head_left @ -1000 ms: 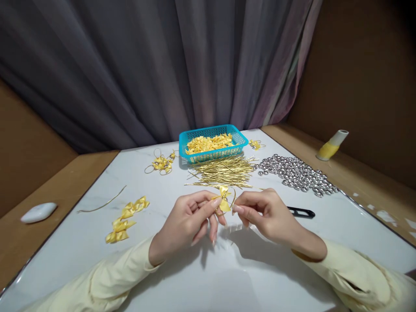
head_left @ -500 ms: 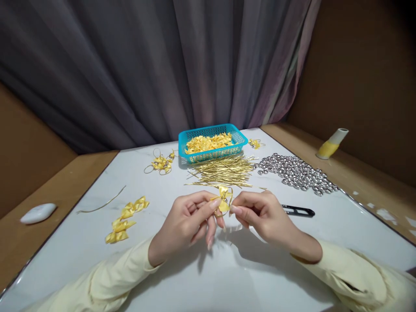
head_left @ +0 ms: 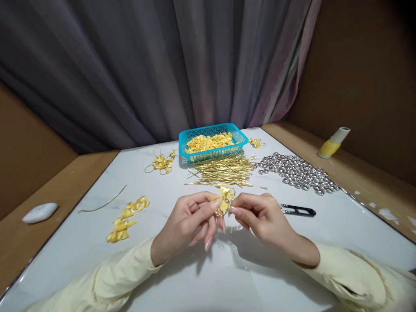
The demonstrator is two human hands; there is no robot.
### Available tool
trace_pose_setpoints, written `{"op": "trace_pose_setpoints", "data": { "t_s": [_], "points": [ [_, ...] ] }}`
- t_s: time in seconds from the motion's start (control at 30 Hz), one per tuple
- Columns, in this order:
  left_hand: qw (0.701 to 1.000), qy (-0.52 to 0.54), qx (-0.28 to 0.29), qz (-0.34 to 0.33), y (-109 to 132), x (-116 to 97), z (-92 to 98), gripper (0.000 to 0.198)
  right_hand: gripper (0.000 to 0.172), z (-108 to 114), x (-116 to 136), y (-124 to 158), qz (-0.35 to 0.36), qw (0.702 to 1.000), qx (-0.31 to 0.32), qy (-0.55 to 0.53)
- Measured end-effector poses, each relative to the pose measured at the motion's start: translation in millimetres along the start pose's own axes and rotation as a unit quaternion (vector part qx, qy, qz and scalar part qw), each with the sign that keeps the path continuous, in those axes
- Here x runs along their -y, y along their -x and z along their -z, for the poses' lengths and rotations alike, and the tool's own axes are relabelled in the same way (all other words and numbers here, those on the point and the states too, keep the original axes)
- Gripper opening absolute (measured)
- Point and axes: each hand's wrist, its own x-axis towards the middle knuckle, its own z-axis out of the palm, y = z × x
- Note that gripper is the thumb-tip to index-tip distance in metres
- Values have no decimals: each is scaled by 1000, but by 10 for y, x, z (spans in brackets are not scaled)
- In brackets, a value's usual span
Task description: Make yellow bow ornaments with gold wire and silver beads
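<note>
Between my two hands, above the white table, is a yellow ribbon bow [head_left: 225, 193] with a loop of gold cord around it. My left hand [head_left: 191, 221] pinches the bow's left side between thumb and forefinger, its lower fingers hanging loosely. On the other side, my right hand [head_left: 260, 212] pinches the gold cord near the loop's right edge; the exact spot under the fingertips is hidden. Black thread snips [head_left: 298, 210] lie partly behind my right hand. Just beyond both hands spreads a pile of gold cord pieces [head_left: 227, 170].
A blue basket [head_left: 213, 154] of yellow bows stands at the back. Silver beads [head_left: 295, 170] are heaped at right, near a yellow-wrapped cone [head_left: 333, 144]. Leftward lie looped bows [head_left: 161, 163], loose bows [head_left: 121, 227], one cord [head_left: 105, 202] and a white oval object [head_left: 40, 212].
Both hands stay almost in place, with only a slight shift of the bow and the loop of cord between my fingers. The whole view has moved a little.
</note>
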Motion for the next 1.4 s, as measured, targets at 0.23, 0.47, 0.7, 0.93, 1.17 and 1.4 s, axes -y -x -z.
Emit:
{"op": "trace_pose_setpoints", "data": {
  "t_s": [0.23, 0.47, 0.7, 0.93, 1.17, 1.4],
  "points": [
    [1000, 21, -8, -1, -2, -35, -43, 24, 18, -33, 11, 15, 0, 1000, -3, -17],
    [1000, 15, -8, -5, 2, -32, -46, 24, 19, -46, 38, 28, -3, 1000, -12, -4],
    [995, -78, -16, -58, 19, -33, -52, 23, 20, -24, 40, 15, 4, 1000, -7, -11],
    [936, -282, -43, -207, 86, -33, -56, 17, 20, 21, -12, -28, 34, 999, 18, 11],
    [896, -350, -34, -271, 107, 30, -10, 12, 18, 60, -27, -22, 44, 998, 40, 28],
    [898, -331, -14, -288, 118, 76, -13, 14, 18, 54, -26, -27, 67, 996, 40, 38]
  ]
}}
